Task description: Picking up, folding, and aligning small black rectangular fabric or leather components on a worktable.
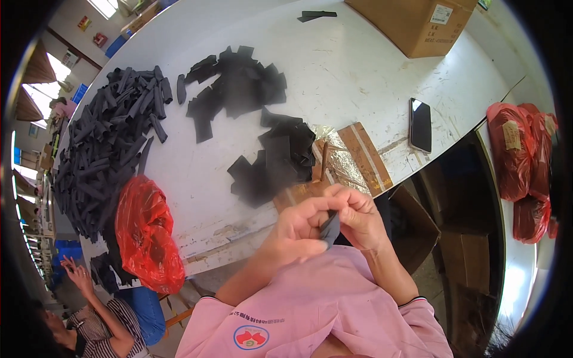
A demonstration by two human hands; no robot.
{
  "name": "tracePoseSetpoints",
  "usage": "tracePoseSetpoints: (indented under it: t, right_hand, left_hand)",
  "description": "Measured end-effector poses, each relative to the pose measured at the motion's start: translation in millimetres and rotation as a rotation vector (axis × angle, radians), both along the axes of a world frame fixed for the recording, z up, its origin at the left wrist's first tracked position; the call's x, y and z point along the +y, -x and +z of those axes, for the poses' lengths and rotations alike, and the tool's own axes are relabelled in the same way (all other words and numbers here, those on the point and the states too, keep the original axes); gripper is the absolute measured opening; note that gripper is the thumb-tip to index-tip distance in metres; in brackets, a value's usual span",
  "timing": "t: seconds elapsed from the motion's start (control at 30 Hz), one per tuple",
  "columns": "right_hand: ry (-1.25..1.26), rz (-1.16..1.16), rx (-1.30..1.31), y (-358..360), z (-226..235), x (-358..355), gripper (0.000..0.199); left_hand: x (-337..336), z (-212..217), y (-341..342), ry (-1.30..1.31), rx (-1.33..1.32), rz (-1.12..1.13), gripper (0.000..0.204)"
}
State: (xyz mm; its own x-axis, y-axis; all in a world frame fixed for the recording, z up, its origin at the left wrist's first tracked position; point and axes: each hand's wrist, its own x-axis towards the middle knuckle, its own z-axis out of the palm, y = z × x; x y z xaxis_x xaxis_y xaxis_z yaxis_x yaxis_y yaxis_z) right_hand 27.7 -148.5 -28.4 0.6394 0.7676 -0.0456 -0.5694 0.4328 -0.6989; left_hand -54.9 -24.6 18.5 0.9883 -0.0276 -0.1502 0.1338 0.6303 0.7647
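Close in front of my chest, a small dark grey fabric piece (pixel 330 230) is folded between my two hands. My left hand (pixel 296 228) grips its lower part with curled fingers and thumb. Fingers of my right hand (pixel 360 219) pinch its upper end. Just beyond my hands is a brown wooden board (pixel 365 152), partly covered with shiny clear tape or film. Beside it, a loose heap of flat black fabric pieces (pixel 277 156) lies on the white table (pixel 200 179). Another spread of flat black pieces (pixel 242 83) is farther back.
A large pile of rolled dark grey tubes (pixel 110 128) covers the table's left side, with a red plastic bag (pixel 146 230) at its near edge. A phone (pixel 421 125) and cardboard box (pixel 412 27) stand right. Red bags (pixel 512 152) sit far right. Another person (pixel 101 328) is lower left.
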Motion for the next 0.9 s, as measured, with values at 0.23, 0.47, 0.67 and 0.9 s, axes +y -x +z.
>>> tracePoseSetpoints:
  t: [0.23, 0.47, 0.67, 0.9]
  right_hand:
    - [0.360, -0.391, -0.929, -11, 52, 16, 0.008]
    - [0.327, -0.154, -0.653, -40, 104, 31, 0.020]
    - [0.397, 0.071, -0.263, -66, 43, 31, 0.021]
    - [0.441, 0.084, -0.209, -72, 35, 45, 0.022]
  left_hand:
    - [-15, -2, -18, -0.529, -0.203, 0.689, 0.017]
    - [25, 51, -37, 0.495, -0.239, 0.066, 0.023]
    - [42, -20, -67, 1.050, -0.179, -0.186, 0.022]
    - [47, -19, -71, 1.046, 0.063, 0.025, 0.020]
